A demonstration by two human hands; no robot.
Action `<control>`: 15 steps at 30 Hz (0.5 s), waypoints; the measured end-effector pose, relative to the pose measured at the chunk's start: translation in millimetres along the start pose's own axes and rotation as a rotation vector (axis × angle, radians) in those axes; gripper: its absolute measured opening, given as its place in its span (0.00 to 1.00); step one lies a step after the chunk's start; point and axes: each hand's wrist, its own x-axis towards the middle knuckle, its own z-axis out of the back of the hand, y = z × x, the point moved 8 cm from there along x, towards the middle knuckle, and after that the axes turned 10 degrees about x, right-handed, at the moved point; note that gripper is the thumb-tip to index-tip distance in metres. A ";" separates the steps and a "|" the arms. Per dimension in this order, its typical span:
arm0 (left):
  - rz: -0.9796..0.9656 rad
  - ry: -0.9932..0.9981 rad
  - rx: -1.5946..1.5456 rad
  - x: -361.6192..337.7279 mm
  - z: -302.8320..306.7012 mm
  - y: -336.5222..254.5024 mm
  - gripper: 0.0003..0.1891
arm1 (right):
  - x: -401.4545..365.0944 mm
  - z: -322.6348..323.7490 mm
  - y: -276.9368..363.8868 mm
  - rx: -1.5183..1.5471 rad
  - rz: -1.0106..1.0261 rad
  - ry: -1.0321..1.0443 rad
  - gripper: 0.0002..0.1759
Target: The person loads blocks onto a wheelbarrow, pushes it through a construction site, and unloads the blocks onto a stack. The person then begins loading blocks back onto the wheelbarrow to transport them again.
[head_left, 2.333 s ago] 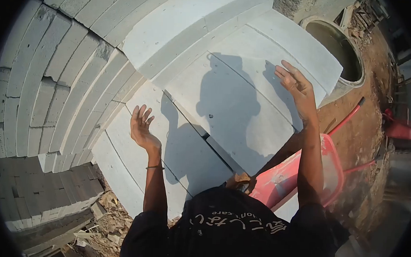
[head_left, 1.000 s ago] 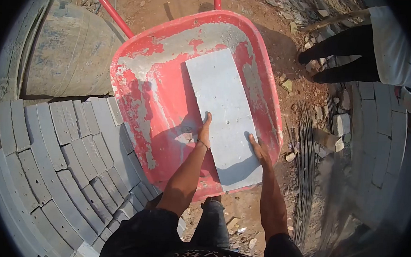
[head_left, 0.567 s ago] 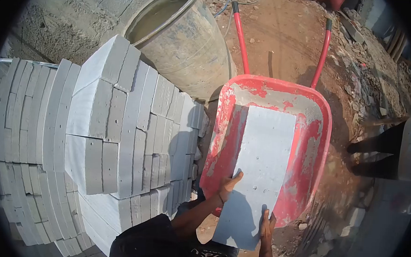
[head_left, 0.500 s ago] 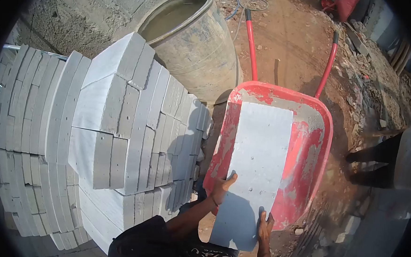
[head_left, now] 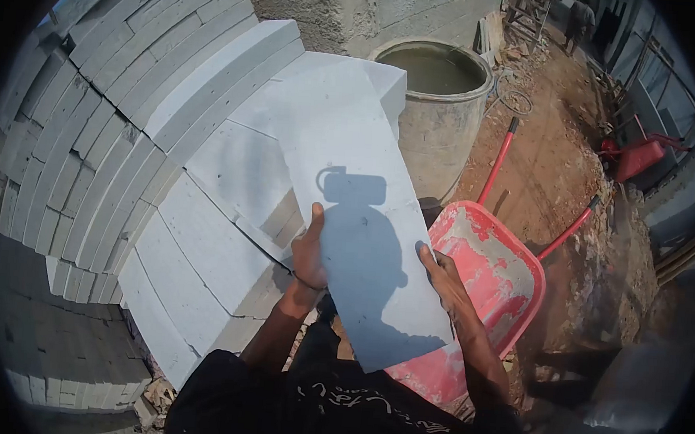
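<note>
A long, pale lightweight concrete block [head_left: 305,127] is held up in front of me, tilted, with a head-shaped shadow across its face. My left hand [head_left: 310,250] grips its left edge, thumb up along the face. On the opposite long edge, my right hand [head_left: 441,280] is closed with the thumb on the face. The block's far end overlaps the stack of similar blocks [head_left: 194,247] on the left. Behind and below its right side stands a red wheelbarrow [head_left: 511,267], its tray smeared with dried grey mortar.
A large drum [head_left: 448,136] of murky water stands beyond the stack. The wheelbarrow's handles point away over reddish dirt [head_left: 559,134]. Farther right lies another red wheelbarrow [head_left: 641,159] near rubble. A person [head_left: 580,24] is at the far top right.
The block has moved left, from over the wheelbarrow tray toward the stack, still in both hands. My view has turned left, and the tray now shows no block over most of it.
</note>
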 end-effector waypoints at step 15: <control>0.027 -0.023 -0.089 -17.1 49.3 -75.7 0.32 | -18.0 -85.9 -1.4 0.067 -0.297 0.192 0.42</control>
